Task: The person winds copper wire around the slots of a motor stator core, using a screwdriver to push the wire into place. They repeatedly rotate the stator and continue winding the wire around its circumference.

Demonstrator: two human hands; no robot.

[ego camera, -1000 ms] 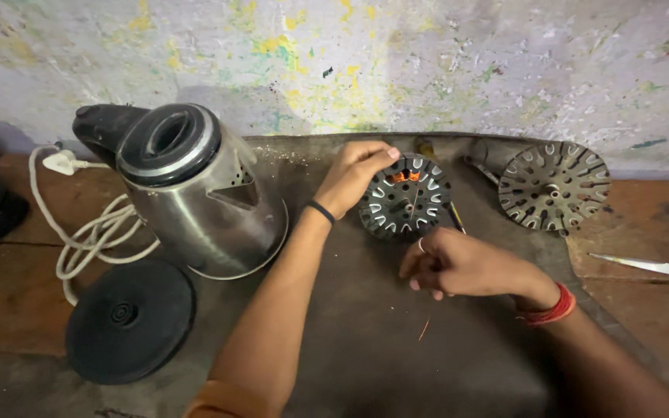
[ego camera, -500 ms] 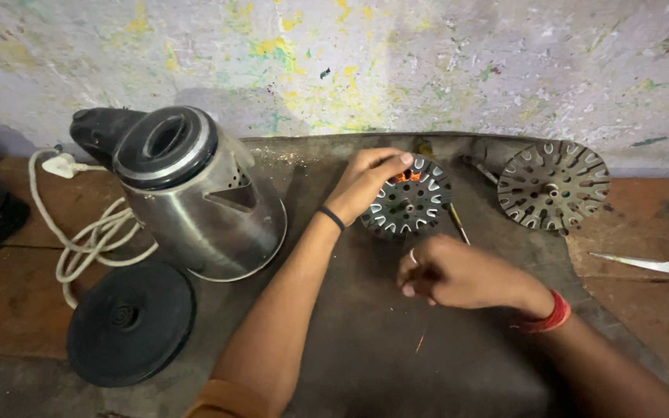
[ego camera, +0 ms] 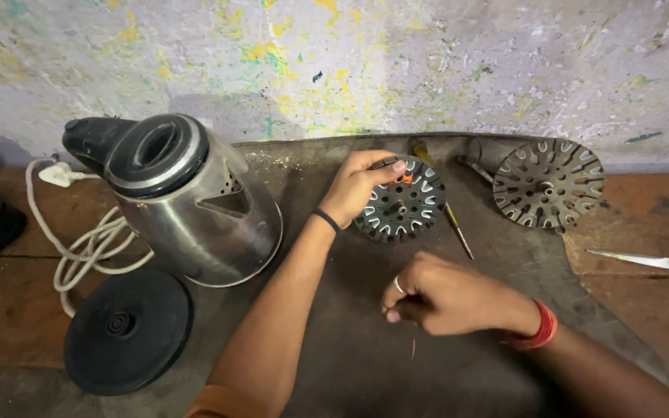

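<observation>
left hand (ego camera: 358,186) curled over the near-left edge of the slotted metal disc (ego camera: 403,205), fingertips gripping its top rim by an orange bit; right hand (ego camera: 447,296) closed in a loose fist lower down, thumb and forefinger pinched together on a thin wire (ego camera: 413,347) that's barely visible, ring on one finger, red bangle at the wrist. largest first: dark mat (ego camera: 458,371) covers the middle of the wooden tabletop (ego camera: 9,310), both hands over it. steel electric kettle (ego camera: 187,203) tilted on the mat's left edge, black lid and handle toward the wall. round black kettle base (ego camera: 127,331) flat in front of the kettle, just beside it. white cord (ego camera: 79,248) looped left of the kettle, plug near the wall. second slotted disc (ego camera: 549,183) at far right of the mat, well apart from the held disc. scissors (ego camera: 648,263) on bare wood at right edge, yellow handle partly cut off. thin screwdriver (ego camera: 452,220) lying just right of the held disc.
</observation>
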